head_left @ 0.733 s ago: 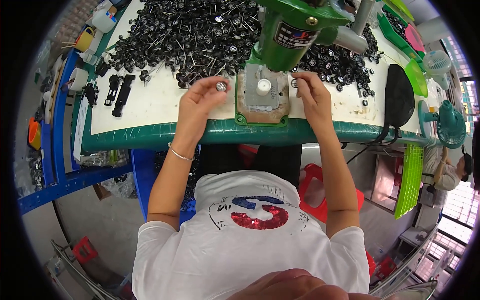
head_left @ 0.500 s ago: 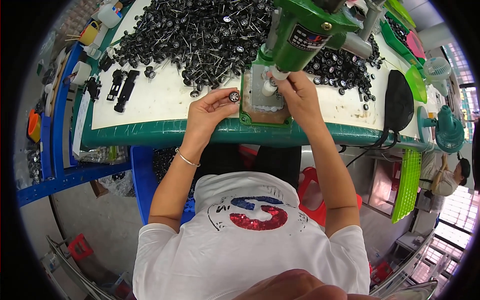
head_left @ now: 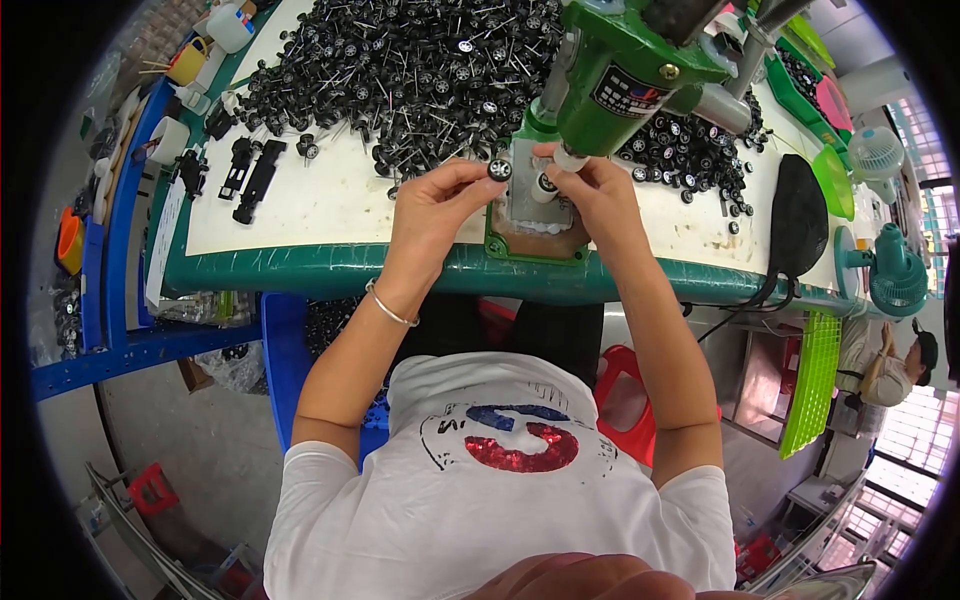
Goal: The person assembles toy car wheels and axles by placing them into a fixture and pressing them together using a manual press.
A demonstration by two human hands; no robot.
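Note:
My left hand [head_left: 435, 205] pinches a small black toy wheel [head_left: 499, 170] with a silver hub between thumb and fingertips, at the left edge of the press's grey base plate [head_left: 527, 205]. Bent over the plate from the other side, my right hand [head_left: 606, 205] has its thumb and forefinger closed at another toy wheel [head_left: 546, 183], on top of a short white post [head_left: 541, 193]. The white tip [head_left: 570, 163] of the green bench press [head_left: 612, 90] is right beside these fingers. The fingers partly hide where wheel and post meet.
A large heap of black wheels on metal axles [head_left: 400, 80] covers the back left of the table. Loose wheels [head_left: 680, 150] lie right of the press. Black toy chassis [head_left: 260, 180] lie at left, a black cloth item [head_left: 798, 215] and a green fan [head_left: 897, 270] at right.
My left hand has moved right and slightly up, bringing its wheel over the base plate's edge. My right hand has shifted slightly, and the wheel on the white post now shows.

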